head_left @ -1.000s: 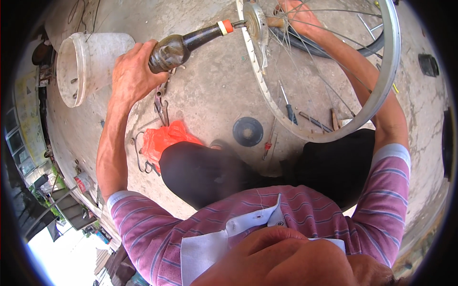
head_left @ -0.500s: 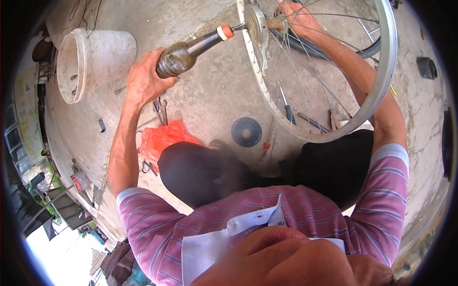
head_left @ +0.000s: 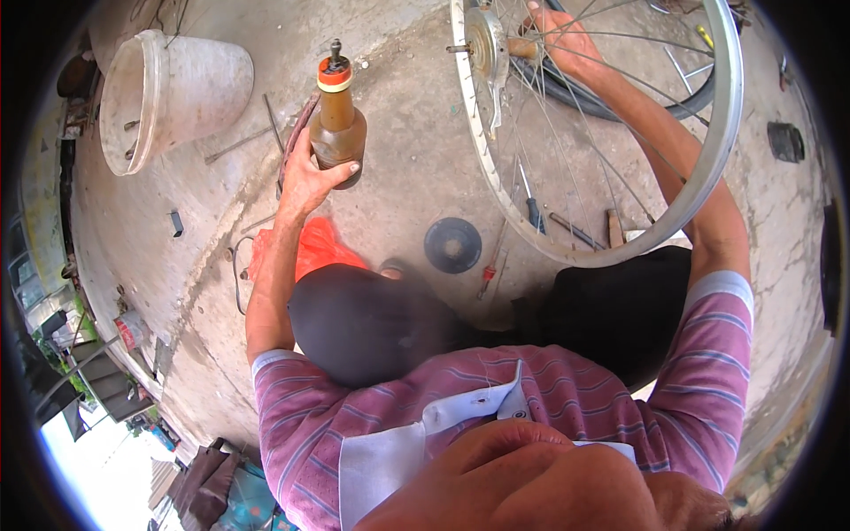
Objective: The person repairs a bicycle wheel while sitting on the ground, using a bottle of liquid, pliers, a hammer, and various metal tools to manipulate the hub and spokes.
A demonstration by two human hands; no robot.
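My left hand (head_left: 312, 175) grips a brown bottle (head_left: 341, 137) with a red-and-cream top and a metal spout, held upright left of the wheel. My right hand (head_left: 567, 44) holds the spoked bicycle wheel (head_left: 487, 155) raised by the far side of its hub (head_left: 485, 49), partly seen through the spokes. Below the wheel, a screwdriver (head_left: 536, 212), a dark bar (head_left: 575, 230) and a wooden-handled tool (head_left: 614, 227) lie on the concrete floor. A black round disc (head_left: 452, 245) and a red-handled tool (head_left: 489, 274) lie in front of my bent legs.
A white bucket (head_left: 177, 97) is at the upper left. A red plastic bag (head_left: 323, 248) sits by my left knee, with metal tools around it. A black tire (head_left: 682, 106) lies behind the wheel, and a small black object (head_left: 784, 142) is at the right.
My left hand has drawn the bottle back from the wheel's hub and tipped it upright, spout up. The wheel in my right hand has moved only slightly.
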